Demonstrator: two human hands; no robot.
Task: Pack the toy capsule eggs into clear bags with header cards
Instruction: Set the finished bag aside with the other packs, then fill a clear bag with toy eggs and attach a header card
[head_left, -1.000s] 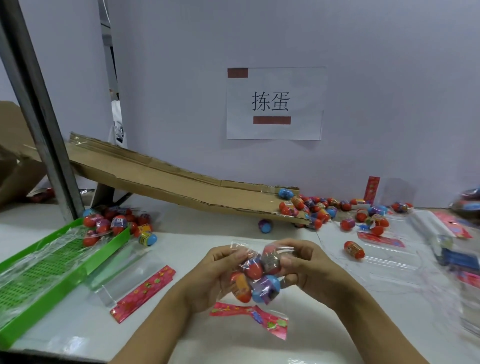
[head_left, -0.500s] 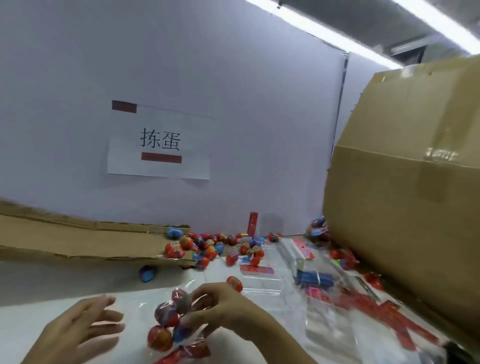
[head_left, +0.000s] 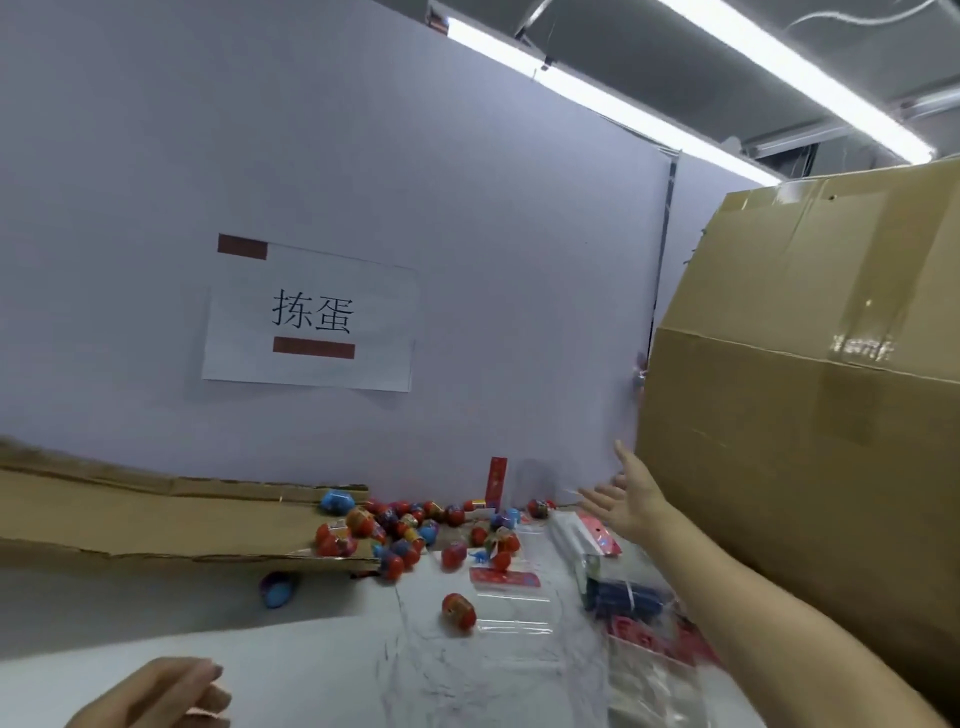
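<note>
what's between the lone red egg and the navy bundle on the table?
Head view: between the lone red egg and navy bundle lie flat clear bags, one with a red header card.

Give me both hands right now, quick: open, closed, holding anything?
Left hand: open, fingers loosely curled, holding nothing, low over the table.
Right hand: open, fingers spread, empty, reaching out beside the big cardboard box.
</note>
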